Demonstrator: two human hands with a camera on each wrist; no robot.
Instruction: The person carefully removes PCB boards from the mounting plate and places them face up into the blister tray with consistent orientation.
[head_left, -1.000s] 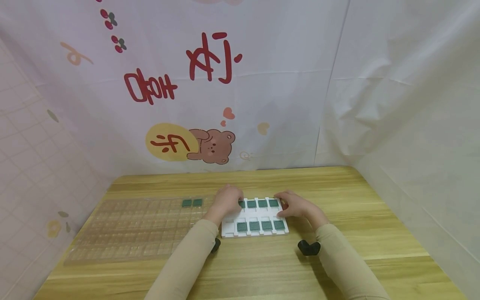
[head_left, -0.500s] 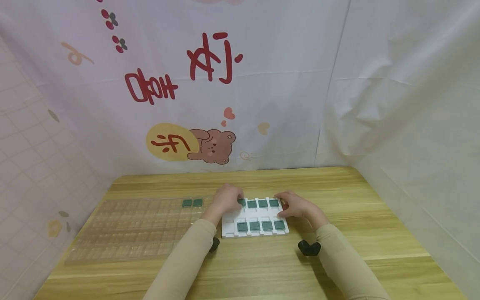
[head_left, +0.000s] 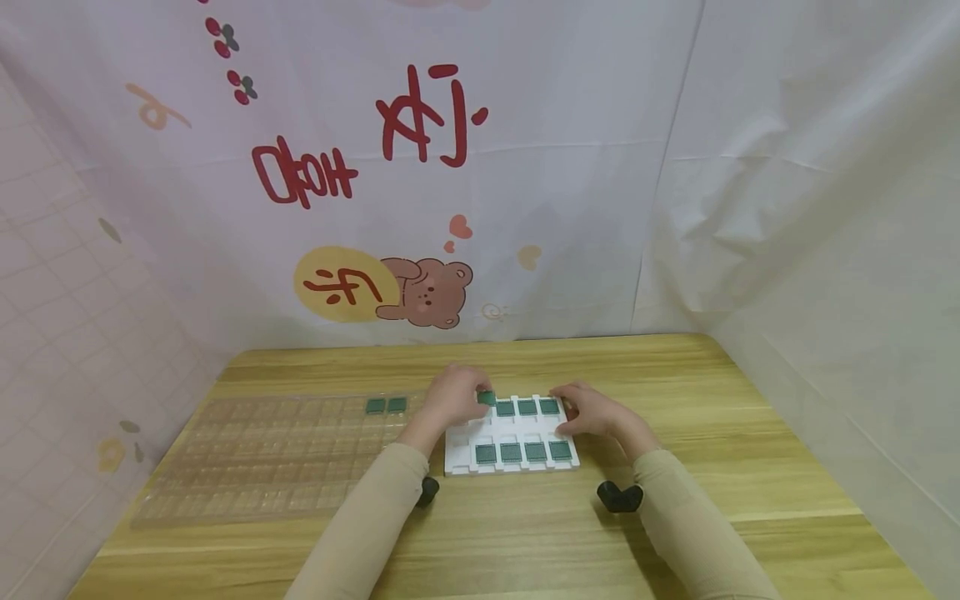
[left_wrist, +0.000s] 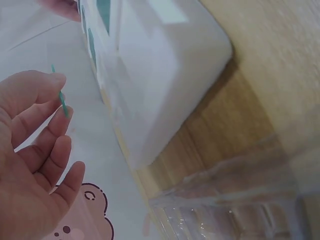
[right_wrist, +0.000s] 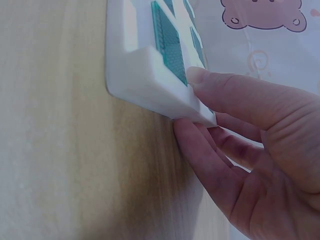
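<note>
Between thumb and fingertips my left hand [head_left: 452, 397] pinches a thin green square chip [head_left: 487, 398], seen edge-on as a green chip [left_wrist: 60, 95] in the left wrist view. It is raised above the back row of a white slotted tray [head_left: 517, 428]. Several green chips sit in the tray's two rows, among them a front-row chip [head_left: 511, 452]. My right hand [head_left: 597, 412] holds the tray's right end, its thumb on top near a seated chip [right_wrist: 170, 42] in the right wrist view. The slots beneath my left hand are partly hidden.
To the left lies a wide clear plastic tray [head_left: 255, 458] with many pockets; two green chips [head_left: 386, 405] lie in its back right corner. Both trays are on a wooden table [head_left: 525, 542]. A white printed curtain [head_left: 562, 208] hangs behind and at the sides.
The chip in my left hand has come up out of the white tray's back row, and that hand has risen slightly. My right hand keeps its place on the tray.
</note>
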